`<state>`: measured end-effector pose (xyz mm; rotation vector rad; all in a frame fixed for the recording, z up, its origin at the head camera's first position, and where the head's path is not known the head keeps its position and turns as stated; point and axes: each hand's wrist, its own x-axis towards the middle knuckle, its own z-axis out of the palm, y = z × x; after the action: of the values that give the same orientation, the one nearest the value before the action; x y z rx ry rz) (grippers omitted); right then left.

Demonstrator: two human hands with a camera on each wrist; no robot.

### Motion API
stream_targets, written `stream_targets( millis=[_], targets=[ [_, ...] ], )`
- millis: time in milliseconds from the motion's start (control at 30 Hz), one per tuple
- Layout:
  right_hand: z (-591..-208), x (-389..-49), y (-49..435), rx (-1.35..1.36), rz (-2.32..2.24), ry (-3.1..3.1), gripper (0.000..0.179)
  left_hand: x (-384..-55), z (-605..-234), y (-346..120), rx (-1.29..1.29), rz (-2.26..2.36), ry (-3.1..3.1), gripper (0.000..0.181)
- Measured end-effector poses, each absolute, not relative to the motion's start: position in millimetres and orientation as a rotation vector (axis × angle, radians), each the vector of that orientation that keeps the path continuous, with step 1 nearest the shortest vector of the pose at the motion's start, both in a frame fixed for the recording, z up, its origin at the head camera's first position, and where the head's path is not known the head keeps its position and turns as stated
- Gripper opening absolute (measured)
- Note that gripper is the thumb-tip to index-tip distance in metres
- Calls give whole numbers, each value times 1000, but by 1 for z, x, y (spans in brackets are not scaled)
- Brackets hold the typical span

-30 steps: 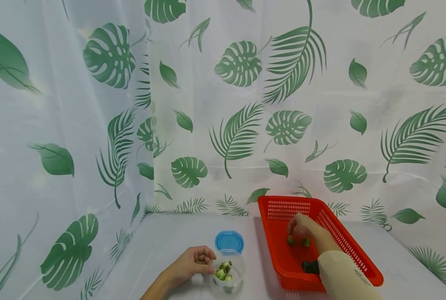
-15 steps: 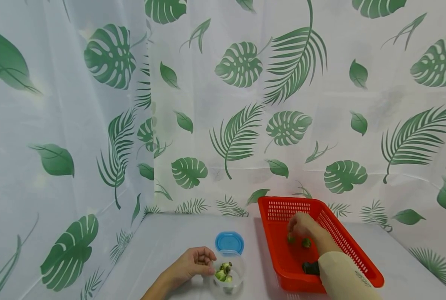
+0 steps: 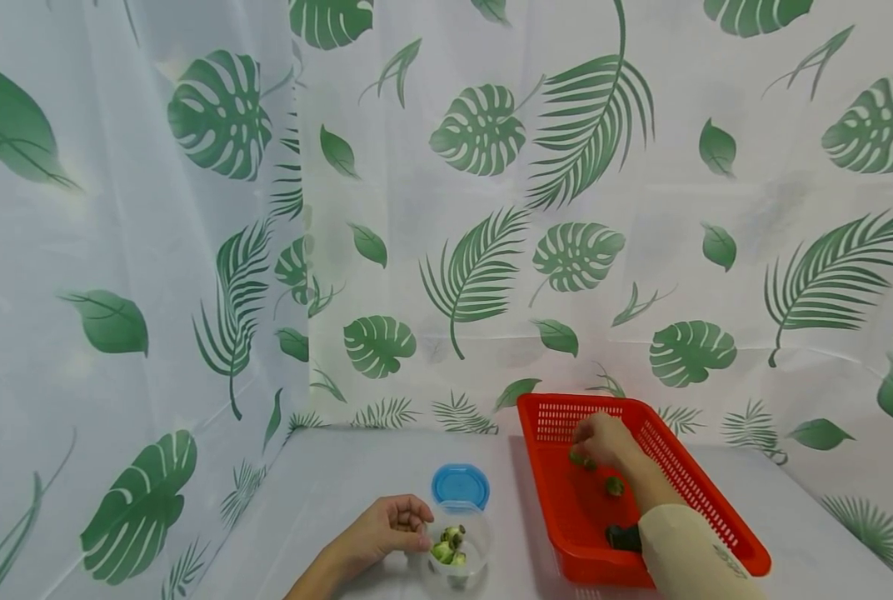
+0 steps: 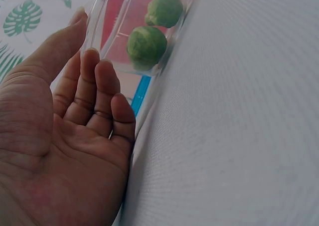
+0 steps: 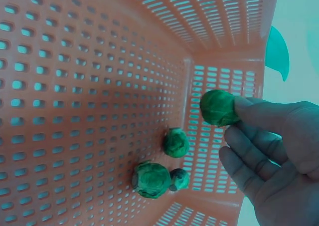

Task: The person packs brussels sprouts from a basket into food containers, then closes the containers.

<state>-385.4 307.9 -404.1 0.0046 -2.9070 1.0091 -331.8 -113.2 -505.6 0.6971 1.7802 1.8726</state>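
My right hand (image 3: 602, 440) is inside the red basket (image 3: 531, 467). In the right wrist view it pinches a green Brussels sprout (image 5: 218, 108) between thumb and fingertips, off the basket floor. Below it lie more sprouts: a large one (image 5: 151, 179), another (image 5: 176, 142) and a small one (image 5: 179, 179). To the left, my left hand (image 3: 386, 529) holds the near-left rim of a round clear plastic tub (image 3: 478, 542), thumb and curved fingers against its side. Several sprouts (image 3: 450, 543) sit in the tub; two sprouts (image 4: 146, 47) show through its wall in the left wrist view.
A blue lid (image 3: 460, 485) lies flat just behind the tub. The basket's slotted walls rise around my right hand. A white cloth with green leaf prints (image 3: 379, 344) hangs behind and at the left of the white table (image 3: 326, 467).
My right hand has shifted slightly up and away within the basket, and a sprout has come up with it. The left hand and the tub stay in place.
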Motion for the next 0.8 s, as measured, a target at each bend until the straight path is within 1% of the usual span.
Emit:
stream_targets(
  millis=[167, 333, 533, 800],
  targets=[
    [-402, -387, 307, 61, 968, -2871, 19, -332, -506, -113, 687, 1873, 1786, 24],
    [-398, -388, 306, 110, 971, -2822, 24, -332, -506, -113, 680, 1872, 1793, 24],
    [-392, -391, 303, 171, 934, -2773, 18, -334, -505, -113, 671, 1873, 1792, 24],
    [-384, -389, 291, 216, 949, -2712, 19, -332, -505, -114, 668, 1874, 1779, 24]
  ],
)
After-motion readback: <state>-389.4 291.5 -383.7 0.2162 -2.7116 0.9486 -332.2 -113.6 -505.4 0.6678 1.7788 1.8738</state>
